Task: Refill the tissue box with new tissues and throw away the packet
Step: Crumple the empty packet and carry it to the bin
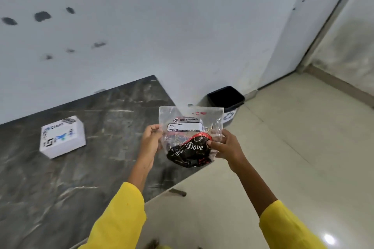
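A clear plastic tissue packet (189, 127), flat and see-through, with "Big Tissues" printed on top and a black-and-red "Dove" print below, is held up in the air past the counter's right corner. My left hand (150, 140) pinches its left edge. My right hand (224, 146) grips its right side. A white tissue box (62, 137) with blue print lies on the dark marble counter (101, 168) at the left, apart from both hands. A black bin (226, 100) with a recycling symbol stands on the floor against the wall, just behind the packet.
The white wall runs behind the counter, marked with dark smudges. Beige floor tiles (293, 157) stretch to the right toward a doorway. The counter's edge runs diagonally under my left forearm.
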